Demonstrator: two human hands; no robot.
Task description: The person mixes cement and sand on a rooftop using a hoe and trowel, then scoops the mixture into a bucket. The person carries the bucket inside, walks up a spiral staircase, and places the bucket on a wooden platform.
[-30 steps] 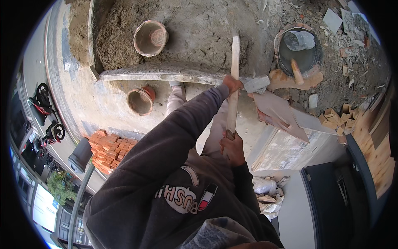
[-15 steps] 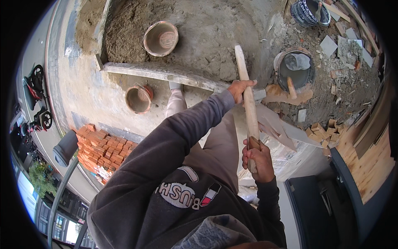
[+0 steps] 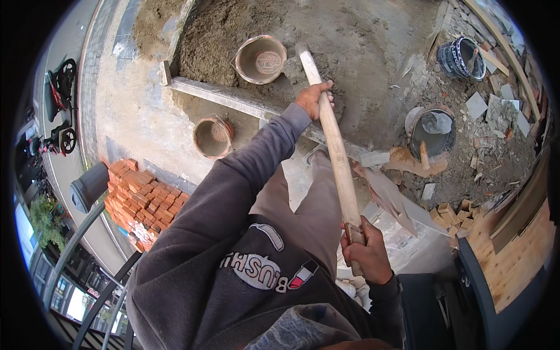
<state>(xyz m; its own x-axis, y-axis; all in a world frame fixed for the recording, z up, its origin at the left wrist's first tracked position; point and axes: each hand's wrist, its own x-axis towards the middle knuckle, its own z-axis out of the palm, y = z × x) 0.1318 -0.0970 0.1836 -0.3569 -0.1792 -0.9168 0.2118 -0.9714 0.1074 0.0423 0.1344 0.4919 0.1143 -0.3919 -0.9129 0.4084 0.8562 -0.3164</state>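
i've got my left hand (image 3: 314, 99) and right hand (image 3: 366, 251) both clenched around the wooden handle (image 3: 335, 149); its blade is probably buried, sand pile (image 3: 233, 29) largely unshovelled.

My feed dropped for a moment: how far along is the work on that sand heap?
Done: one round tan basin sits on the grey-brown sand heap, apparently empty; a second stands below the ledge. In hand: both hands, left and right, grip the long pale wooden handle, tool head hidden. Left: most of the heap looks unmoved.
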